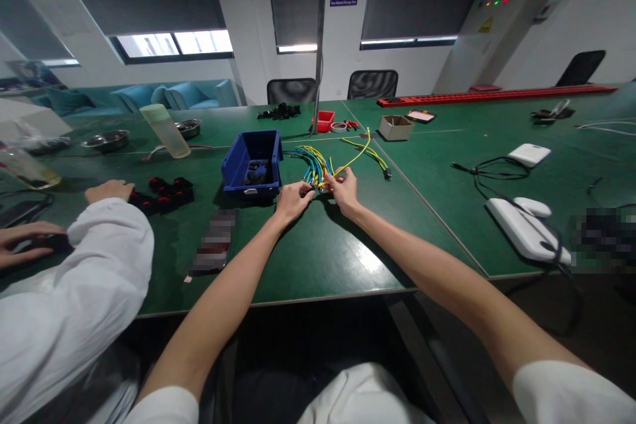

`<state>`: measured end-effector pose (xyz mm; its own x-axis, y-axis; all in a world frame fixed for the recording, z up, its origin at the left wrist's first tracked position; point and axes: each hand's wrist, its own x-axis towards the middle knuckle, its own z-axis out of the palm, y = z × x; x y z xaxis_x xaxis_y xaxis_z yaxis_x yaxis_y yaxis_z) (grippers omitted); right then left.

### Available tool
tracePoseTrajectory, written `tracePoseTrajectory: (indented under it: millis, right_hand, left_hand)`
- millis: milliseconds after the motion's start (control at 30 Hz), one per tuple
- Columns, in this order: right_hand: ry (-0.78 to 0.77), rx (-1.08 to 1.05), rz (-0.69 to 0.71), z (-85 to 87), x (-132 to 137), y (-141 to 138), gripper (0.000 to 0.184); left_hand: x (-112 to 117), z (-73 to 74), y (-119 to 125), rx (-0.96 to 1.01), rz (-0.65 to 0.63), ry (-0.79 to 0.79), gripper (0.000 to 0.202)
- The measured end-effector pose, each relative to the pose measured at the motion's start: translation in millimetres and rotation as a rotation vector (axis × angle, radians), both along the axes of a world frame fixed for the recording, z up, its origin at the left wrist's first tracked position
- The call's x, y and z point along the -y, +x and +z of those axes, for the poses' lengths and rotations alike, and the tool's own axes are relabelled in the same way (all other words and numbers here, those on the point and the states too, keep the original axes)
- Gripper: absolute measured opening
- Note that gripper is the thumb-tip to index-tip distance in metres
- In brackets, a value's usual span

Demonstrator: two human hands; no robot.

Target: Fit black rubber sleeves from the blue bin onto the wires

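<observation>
My right hand (pixel 344 191) pinches a yellow wire (pixel 356 156), whose free length rises up and to the right of the fingers. Close beside it, my left hand (pixel 294 201) is closed at the fingertips on a small dark piece, too small to name. A bundle of blue, green and yellow wires (pixel 309 158) lies on the table just beyond both hands, its near ends at my fingertips. To the right rest more yellow wires (pixel 371 151) ending in a black connector (pixel 387 173). Left of my hands stands a blue bin (pixel 252 191) with dark parts inside.
A co-worker's white sleeve (pixel 112 248) and hands are at the left, near black-and-red parts (pixel 163 195). A phone-like slab (pixel 216 242) lies nearer me. Farther back are a red bin (pixel 324 120), a cardboard box (pixel 395 128) and a bottle (pixel 166 132). White devices (pixel 527 228) with cables lie right.
</observation>
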<state>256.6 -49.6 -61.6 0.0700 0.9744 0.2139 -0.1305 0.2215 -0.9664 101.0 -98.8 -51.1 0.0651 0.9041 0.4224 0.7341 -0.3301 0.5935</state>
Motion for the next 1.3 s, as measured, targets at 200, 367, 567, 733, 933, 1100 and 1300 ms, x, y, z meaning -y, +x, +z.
tracePoseTrajectory:
  millis: [200,367,567,733,933,1100,1300]
  right_hand:
    - [0.003,-0.022,0.007,-2.0,-1.6,0.6,0.047]
    - [0.000,0.005,0.013,-2.7,-1.5,-0.1,0.045]
    - [-0.007,-0.003,0.036,-1.3,-0.8,-0.2,0.045]
    - [0.029,0.089,0.075,-3.3,-1.2,-0.5,0.042]
    - [0.058,0.129,0.120,-2.9,0.9,-1.6,0.041]
    - [0.057,0.138,0.111,-2.2,0.0,-1.3,0.041]
    - [0.052,0.164,0.143,-1.6,0.6,-1.2,0.038]
  left_hand:
    - [-1.3,-1.0,-0.1,0.022,-0.033,0.001,0.020]
    - [-2.2,-1.4,-0.9,0.008,-0.032,0.005,0.020]
    - [-2.6,-1.9,-1.5,-0.001,-0.039,0.043,0.020]
    - [-3.8,-4.4,-1.4,0.003,-0.078,0.060,0.019]
    - [-3.9,-5.0,-0.7,0.019,-0.090,0.062,0.018]
    - [-2.0,-2.0,0.4,0.028,-0.092,0.068,0.019]
    - [0.6,-0.8,2.7,0.044,-0.095,0.046,0.019]
